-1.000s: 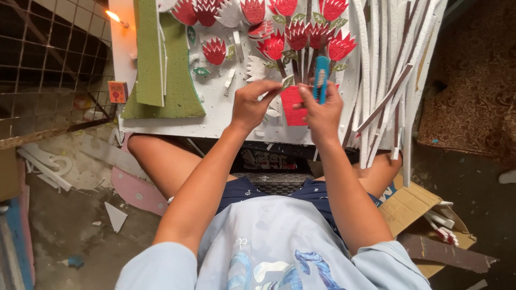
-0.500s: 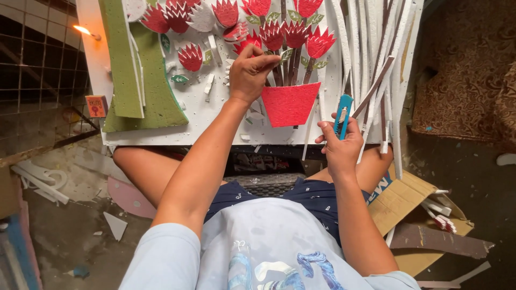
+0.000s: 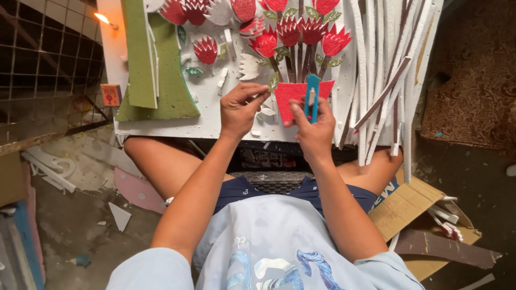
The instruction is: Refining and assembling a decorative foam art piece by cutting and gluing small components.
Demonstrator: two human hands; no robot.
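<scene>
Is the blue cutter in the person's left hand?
No, the right hand grips the blue cutter against the red foam pot.

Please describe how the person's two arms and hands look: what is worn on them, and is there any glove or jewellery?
The left hand and right hand are bare, with no gloves. No ring, watch or bracelet shows. Both forearms are uncovered up to short, pale blue sleeves near the shoulders, part of a light blue shirt with a printed pattern on the front.
</scene>
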